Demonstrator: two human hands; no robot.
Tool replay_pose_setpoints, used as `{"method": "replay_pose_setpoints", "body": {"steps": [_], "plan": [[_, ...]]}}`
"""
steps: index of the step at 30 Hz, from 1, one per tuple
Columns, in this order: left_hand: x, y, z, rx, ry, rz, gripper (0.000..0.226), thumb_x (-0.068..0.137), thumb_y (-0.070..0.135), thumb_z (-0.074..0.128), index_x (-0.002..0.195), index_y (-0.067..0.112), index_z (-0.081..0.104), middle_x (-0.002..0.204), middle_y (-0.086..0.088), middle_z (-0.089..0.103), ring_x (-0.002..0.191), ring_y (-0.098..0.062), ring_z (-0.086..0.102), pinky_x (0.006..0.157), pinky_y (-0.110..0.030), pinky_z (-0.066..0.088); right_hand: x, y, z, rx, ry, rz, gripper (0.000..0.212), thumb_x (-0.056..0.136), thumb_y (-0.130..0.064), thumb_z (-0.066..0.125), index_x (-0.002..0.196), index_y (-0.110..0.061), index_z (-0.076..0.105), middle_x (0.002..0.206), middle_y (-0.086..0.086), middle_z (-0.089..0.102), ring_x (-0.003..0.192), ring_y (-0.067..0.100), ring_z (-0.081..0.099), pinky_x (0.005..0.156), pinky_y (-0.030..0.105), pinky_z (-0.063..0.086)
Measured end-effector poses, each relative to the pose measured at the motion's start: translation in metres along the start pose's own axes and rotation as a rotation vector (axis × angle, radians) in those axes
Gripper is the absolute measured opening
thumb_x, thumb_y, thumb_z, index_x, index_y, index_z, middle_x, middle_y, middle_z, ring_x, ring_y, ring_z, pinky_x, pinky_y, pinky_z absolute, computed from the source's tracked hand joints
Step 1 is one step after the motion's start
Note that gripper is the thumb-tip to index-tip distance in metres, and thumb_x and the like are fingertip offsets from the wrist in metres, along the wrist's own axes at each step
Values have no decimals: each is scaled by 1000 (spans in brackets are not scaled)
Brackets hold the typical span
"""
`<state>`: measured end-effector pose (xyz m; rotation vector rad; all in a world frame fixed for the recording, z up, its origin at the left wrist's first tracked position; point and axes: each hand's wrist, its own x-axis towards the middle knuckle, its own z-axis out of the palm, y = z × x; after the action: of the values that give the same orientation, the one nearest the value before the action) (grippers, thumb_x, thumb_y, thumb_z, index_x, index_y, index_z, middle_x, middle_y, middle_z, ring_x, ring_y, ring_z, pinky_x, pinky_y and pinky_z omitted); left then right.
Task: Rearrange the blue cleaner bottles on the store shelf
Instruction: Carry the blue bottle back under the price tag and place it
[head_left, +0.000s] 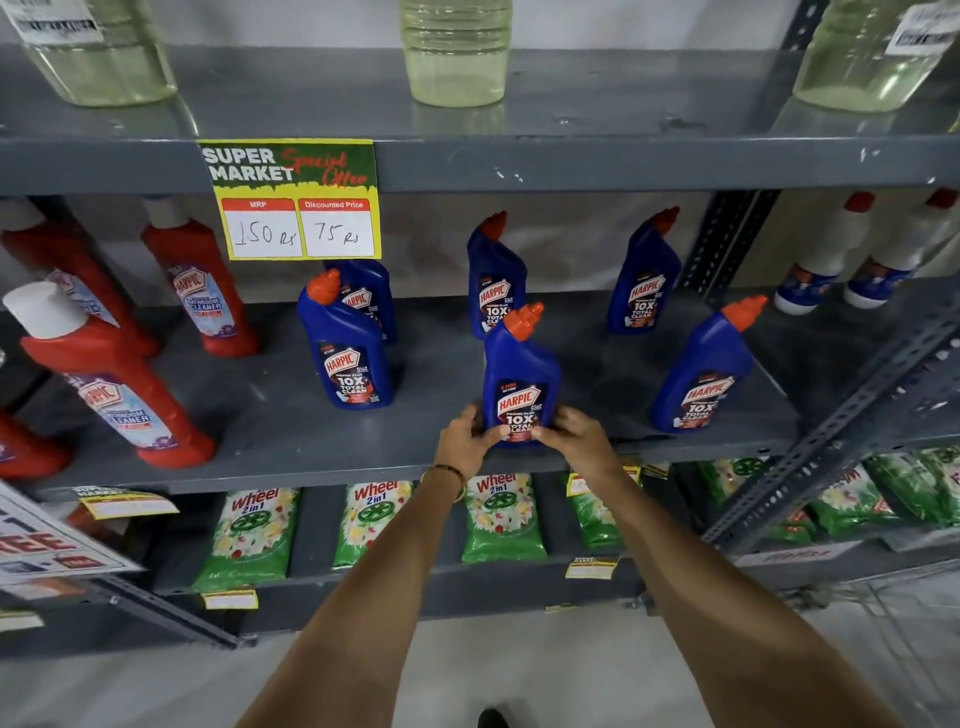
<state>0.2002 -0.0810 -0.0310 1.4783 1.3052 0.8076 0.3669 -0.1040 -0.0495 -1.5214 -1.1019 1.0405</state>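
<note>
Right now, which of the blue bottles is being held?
The front middle blue bottle, at the shelf's front edge: the left hand and right hand clasp its base. The other five stand untouched.

Head camera looks forward and down, close to the shelf (311, 457).

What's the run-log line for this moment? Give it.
phase: positioning | left hand + right hand: gripping front-centre blue bottle at base | bottle: upright on middle shelf | five other blue bottles untouched
</note>
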Motion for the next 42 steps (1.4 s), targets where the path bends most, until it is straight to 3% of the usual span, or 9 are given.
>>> {"method": "replay_pose_setpoints", "body": {"steps": [3, 7, 12, 16, 21, 25, 32, 38, 42], "plan": [[1, -2, -8, -15, 12, -2, 58, 77, 15, 70, 129, 7, 45, 126, -16, 59, 117, -28, 55, 96, -33, 46, -1, -1, 0, 84, 1, 28, 48, 70, 8, 72, 115, 5, 56, 115, 20, 64, 97, 24, 62, 70, 15, 55], [4, -9, -32, 8, 83, -59, 65, 77, 17, 71, 133, 7, 41, 136, -15, 51, 125, -27, 48, 102, -33, 40, -5, -4, 8, 92, 40, 43, 49, 66, 11, 74, 111, 3, 56, 115, 21, 64, 100, 25, 62, 86, 34, 51], [6, -24, -75, -48, 136, -99, 64, 78, 19, 70, 134, 5, 41, 138, -15, 49, 125, -26, 47, 104, -32, 38, -14, -5, 32, 67, 208, 54, 48, 66, 3, 77, 109, 1, 55, 108, 15, 66, 100, 27, 62, 89, 43, 52], [5, -36, -111, -54, 122, -75, 65, 78, 19, 70, 132, 2, 40, 141, -15, 46, 128, -26, 44, 106, -33, 36, -33, -3, 63, 74, 436, 21, 35, 72, 3, 71, 103, 4, 56, 104, 20, 67, 100, 30, 62, 84, 40, 48], [3, -53, -153, 13, 91, -52, 60, 77, 25, 71, 129, 7, 47, 135, -13, 53, 123, -26, 49, 103, -34, 39, -49, -16, 118, 62, 670, 94, 48, 74, -2, 71, 117, 4, 52, 118, 20, 64, 106, 34, 61, 92, 40, 46], [5, -65, -178, 11, 73, -71, 63, 77, 26, 71, 131, 7, 44, 135, -15, 52, 123, -26, 50, 101, -34, 40, -52, -31, 168, 112, 767, 160, 48, 75, -8, 72, 116, 3, 51, 110, 21, 65, 101, 35, 61, 81, 30, 42], [29, -68, -204, -9, 146, -105, 69, 79, 30, 68, 135, 5, 36, 134, -17, 52, 122, -28, 51, 95, -32, 41, -5, -56, 222, -17, 457, 230, 64, 83, -23, 66, 137, -2, 38, 140, 18, 48, 129, 32, 45, 102, 35, 37], [55, -65, -215, 28, 120, -91, 65, 84, 27, 63, 138, 6, 33, 139, -18, 47, 127, -31, 46, 105, -41, 40, 41, -64, 238, -144, 178, 101, 41, 82, -18, 66, 116, 3, 56, 118, 21, 63, 110, 32, 59, 80, 31, 42], [62, -61, -211, -13, 63, -20, 45, 82, 14, 65, 123, 5, 49, 126, -17, 59, 115, -31, 55, 100, -44, 45, 52, -60, 229, -139, 35, 23, 35, 82, -17, 66, 114, -5, 58, 116, 16, 65, 106, 27, 61, 85, 34, 48]]}}
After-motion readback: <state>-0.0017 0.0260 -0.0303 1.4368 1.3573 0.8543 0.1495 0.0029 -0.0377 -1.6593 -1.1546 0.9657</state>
